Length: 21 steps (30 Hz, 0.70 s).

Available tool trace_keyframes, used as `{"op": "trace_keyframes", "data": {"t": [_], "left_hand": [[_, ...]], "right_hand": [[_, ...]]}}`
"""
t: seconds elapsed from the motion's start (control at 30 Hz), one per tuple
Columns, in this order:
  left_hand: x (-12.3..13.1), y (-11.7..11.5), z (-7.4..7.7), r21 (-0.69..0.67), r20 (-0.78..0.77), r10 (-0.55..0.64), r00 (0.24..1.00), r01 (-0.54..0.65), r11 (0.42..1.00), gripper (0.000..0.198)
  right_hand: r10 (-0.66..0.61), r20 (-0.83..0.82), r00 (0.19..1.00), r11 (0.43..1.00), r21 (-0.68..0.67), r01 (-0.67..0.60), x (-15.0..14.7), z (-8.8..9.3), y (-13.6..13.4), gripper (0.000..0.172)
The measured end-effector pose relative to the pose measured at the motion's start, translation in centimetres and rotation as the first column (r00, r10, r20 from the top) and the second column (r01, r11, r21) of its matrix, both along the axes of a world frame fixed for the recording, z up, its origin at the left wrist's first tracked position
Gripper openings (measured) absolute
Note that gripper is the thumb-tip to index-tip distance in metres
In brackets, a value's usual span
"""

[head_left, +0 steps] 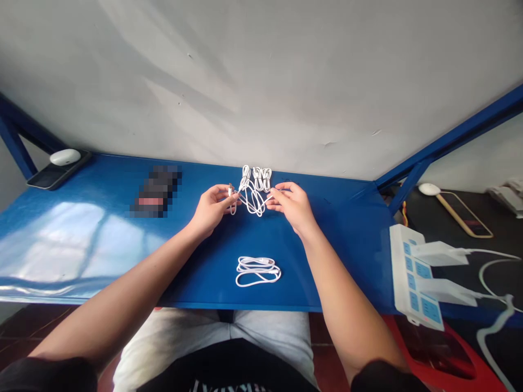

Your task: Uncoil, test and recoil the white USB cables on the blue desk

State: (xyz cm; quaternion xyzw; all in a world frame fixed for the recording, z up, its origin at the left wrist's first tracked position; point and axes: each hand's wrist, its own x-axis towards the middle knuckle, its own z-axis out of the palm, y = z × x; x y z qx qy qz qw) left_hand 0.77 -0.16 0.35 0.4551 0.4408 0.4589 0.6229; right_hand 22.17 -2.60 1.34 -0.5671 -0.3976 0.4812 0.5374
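Note:
Between my two hands hangs a white USB cable (254,202) in loose loops above the blue table. My left hand (213,207) is closed on the cable near its plug, with the plug end pointing up by the thumb. My right hand (295,206) pinches the other side of the same cable between thumb and fingers. Just beyond it, against the wall side, lie several bundled white cables (262,175), partly covered by the held loops. Closer to me, a separate coiled white cable (258,271) lies flat near the table's front edge.
A blurred dark object (157,190) lies left on the blue table (347,245). A dark device with a white rounded piece (65,157) sits at the far left. Right stands a white power strip (414,277) with plugged chargers; a phone-like object (466,215) lies beyond.

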Motion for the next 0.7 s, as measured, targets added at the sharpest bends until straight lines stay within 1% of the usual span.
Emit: {"op": "trace_keyframes", "data": {"t": [0.1,0.17,0.23,0.3,0.4,0.47,0.53,0.63,0.7], "left_hand": [[0.1,0.0,-0.2,-0.005,-0.007,-0.010,1.000,0.010,1.000,0.044],[0.1,0.0,-0.4,-0.008,-0.004,-0.009,1.000,0.009,1.000,0.043],[0.1,0.0,-0.5,-0.006,-0.007,-0.013,1.000,0.013,1.000,0.042],[0.1,0.0,-0.5,0.002,-0.014,-0.023,1.000,0.023,1.000,0.040],[0.1,-0.1,-0.4,-0.012,0.007,-0.025,1.000,0.025,1.000,0.040],[0.1,-0.1,-0.3,-0.050,0.047,-0.027,0.999,0.029,0.998,0.040],[0.1,0.0,-0.2,-0.101,0.102,-0.039,0.994,0.049,0.994,0.040],[0.0,0.2,-0.2,-0.158,0.161,-0.052,0.986,0.078,0.984,0.040],[-0.1,0.4,-0.3,-0.177,0.178,-0.038,0.983,0.070,0.982,0.039]], "right_hand": [[0.031,0.020,0.999,0.999,-0.029,-0.030,-0.3,-0.3,-0.1,0.042],[0.091,0.090,0.992,0.996,-0.029,-0.089,-0.6,-0.6,-0.2,0.037],[0.155,0.177,0.972,0.988,-0.002,-0.158,-1.0,-0.9,-0.3,0.031],[0.175,0.220,0.960,0.983,0.020,-0.183,-1.3,-1.2,-0.3,0.030],[0.132,0.161,0.978,0.990,0.029,-0.139,-1.6,-1.6,-0.2,0.040],[0.123,0.144,0.982,0.991,0.035,-0.129,-1.6,-1.6,-0.3,0.047],[0.160,0.214,0.964,0.984,0.037,-0.172,-1.7,-1.4,-0.5,0.049],[0.248,0.356,0.901,0.962,0.020,-0.273,-2.0,-0.8,-1.1,0.050],[0.249,0.455,0.855,0.952,0.050,-0.304,-2.2,-0.6,-1.5,0.056]]}}
